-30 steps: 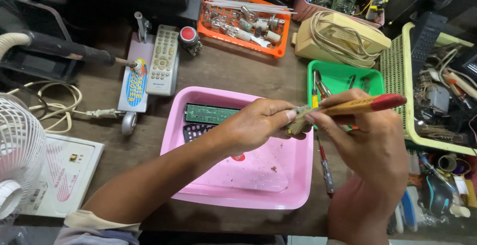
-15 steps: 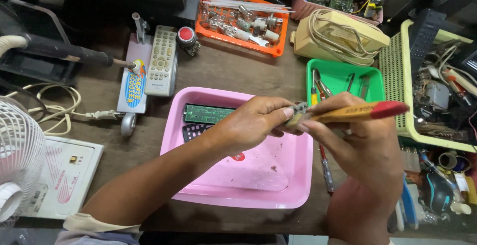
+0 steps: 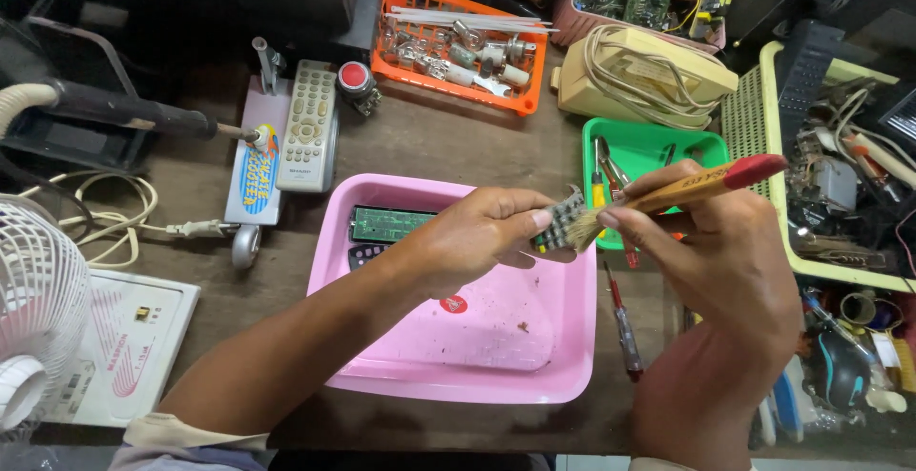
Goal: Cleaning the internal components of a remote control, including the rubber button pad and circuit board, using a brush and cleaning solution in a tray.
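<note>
Over the pink tray [image 3: 458,376], the left hand [image 3: 477,242] pinches a small rubber keypad [image 3: 558,223] by its edge; it looks light, floppy, easily bent. The right hand [image 3: 706,251] is clamped on a wooden-handled paintbrush [image 3: 687,189], its bristles touching the keypad.

1. The left forearm runs up from the lower left edge of the view, bare, with a pale sleeve cuff at its near end.
2. The left hand [image 3: 477,237] is curled, knuckles up, thumb and fingers [image 3: 534,218] pinched together at the tips.
3. The right forearm rises from the bottom right, wrist bent inward.
4. The right hand [image 3: 720,251] is closed in a grip, thumb on top.
5. The two hands meet fingertip to fingertip.
</note>
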